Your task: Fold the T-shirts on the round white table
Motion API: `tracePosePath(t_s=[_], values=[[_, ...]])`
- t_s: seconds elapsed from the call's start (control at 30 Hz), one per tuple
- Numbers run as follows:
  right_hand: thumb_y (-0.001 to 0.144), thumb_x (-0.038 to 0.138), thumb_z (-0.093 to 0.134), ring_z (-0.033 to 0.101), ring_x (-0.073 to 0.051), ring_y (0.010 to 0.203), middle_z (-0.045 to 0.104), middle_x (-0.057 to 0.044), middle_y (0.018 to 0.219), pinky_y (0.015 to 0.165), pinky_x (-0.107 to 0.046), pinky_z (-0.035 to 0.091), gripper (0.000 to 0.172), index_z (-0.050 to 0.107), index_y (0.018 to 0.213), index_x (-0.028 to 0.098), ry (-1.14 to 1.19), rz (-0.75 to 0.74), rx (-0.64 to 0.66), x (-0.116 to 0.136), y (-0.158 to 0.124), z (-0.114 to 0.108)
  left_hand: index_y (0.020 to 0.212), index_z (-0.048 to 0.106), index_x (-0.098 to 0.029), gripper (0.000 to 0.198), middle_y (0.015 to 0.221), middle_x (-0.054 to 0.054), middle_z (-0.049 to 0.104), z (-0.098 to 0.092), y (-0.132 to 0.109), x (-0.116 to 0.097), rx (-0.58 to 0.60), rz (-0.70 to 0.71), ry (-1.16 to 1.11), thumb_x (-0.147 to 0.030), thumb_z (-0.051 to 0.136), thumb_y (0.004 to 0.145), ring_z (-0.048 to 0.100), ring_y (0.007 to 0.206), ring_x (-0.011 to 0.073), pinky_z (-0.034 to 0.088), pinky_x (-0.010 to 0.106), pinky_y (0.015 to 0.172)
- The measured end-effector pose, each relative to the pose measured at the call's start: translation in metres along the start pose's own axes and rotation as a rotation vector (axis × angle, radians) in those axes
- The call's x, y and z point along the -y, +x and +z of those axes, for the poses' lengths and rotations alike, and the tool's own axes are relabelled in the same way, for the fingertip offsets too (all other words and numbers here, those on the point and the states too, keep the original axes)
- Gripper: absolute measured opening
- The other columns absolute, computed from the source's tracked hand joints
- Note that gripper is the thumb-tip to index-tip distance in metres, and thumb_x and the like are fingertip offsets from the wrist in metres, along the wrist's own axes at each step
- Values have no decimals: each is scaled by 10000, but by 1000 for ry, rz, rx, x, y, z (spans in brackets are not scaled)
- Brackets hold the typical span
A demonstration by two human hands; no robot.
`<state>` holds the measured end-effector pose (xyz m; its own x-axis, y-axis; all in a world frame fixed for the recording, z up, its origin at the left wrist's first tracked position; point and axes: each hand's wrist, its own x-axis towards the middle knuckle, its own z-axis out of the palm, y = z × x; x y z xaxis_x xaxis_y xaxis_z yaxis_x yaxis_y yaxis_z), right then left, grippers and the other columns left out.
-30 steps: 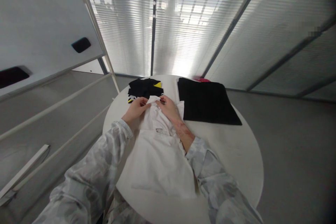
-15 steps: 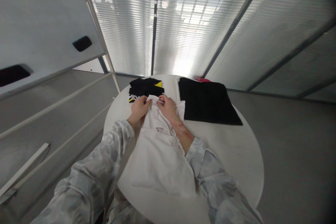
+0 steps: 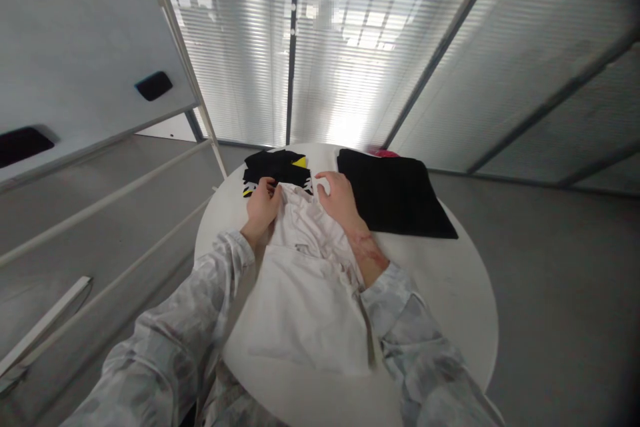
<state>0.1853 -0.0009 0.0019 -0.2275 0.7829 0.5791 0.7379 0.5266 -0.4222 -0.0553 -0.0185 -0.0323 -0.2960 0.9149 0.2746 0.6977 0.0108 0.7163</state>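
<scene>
A white garment (image 3: pixel 305 307), seemingly a piece of clothing whose kind I cannot make out, lies lengthwise on a round white table (image 3: pixel 465 300). Its lower part is flat and smooth; the narrower far part is wrinkled. My left hand (image 3: pixel 263 205) rests at the far left corner of the garment, its thumb against the cloth edge and its fingers a little apart. On the other side, my right hand (image 3: pixel 341 197) is over the garment's right edge, thumb and fingers parted with nothing between them.
Behind my left hand lies a folded black cloth (image 3: pixel 277 163) with yellow and white patterned parts. A larger folded black cloth (image 3: pixel 395 193) lies at the right. A whiteboard on a metal frame (image 3: pixel 100 33) stands at the left, and blinds-covered glass panels (image 3: pixel 345 80) rise behind the table.
My right hand has let go of the garment's far edge and moved right. My left hand has loosened its pinch and shifted slightly left. The garment's far end now lies more spread out.
</scene>
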Motion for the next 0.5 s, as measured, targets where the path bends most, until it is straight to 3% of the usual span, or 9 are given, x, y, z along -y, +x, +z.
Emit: tracePosePath(t_s=[0.1,0.17,0.23,0.33,0.43,0.5], values=[[962,189,569,655,-358,1257,781,-140,1284,1166,-526,452,329,723,1251,217,-161,77,-3,-31,-13,-24,1321,635,-252,327,1169,75,766,-3,-3,-1,-100,139,-58,-372,648,1017,721,967,249,509,366,836],[977,239,575,655,-372,1258,776,-161,1296,1165,-540,455,326,723,1265,200,-220,149,-13,-49,-28,-32,1222,665,-238,253,1118,72,753,-4,-6,-3,-75,309,-55,-353,657,997,702,966,250,516,384,894],[1017,320,562,657,-373,1267,773,-167,1323,1169,-548,458,317,725,1262,200,-223,199,-5,-62,-44,-36,1121,696,-236,226,1057,71,752,-5,-8,-6,29,466,-21,-417,696,987,695,996,267,510,414,972],[1069,387,502,642,-353,1346,749,-150,1418,1238,-587,401,320,723,1242,232,-159,194,37,-71,-62,-35,1077,739,-244,340,1060,82,774,-3,-9,-9,235,606,38,-553,778,940,699,1087,308,488,456,1074],[1066,393,510,621,-340,1410,725,-124,1480,1300,-642,312,307,713,1257,265,-96,167,53,-74,-68,-32,1044,765,-250,313,1140,100,791,-3,-8,-10,398,657,52,-547,768,945,699,1152,325,487,462,1103],[1034,405,564,633,-350,1386,737,-126,1450,1293,-650,321,313,712,1272,266,-75,169,39,-73,-67,-32,996,759,-249,248,1118,102,792,-5,-7,-10,449,656,30,-492,715,972,701,1136,317,497,454,1089]])
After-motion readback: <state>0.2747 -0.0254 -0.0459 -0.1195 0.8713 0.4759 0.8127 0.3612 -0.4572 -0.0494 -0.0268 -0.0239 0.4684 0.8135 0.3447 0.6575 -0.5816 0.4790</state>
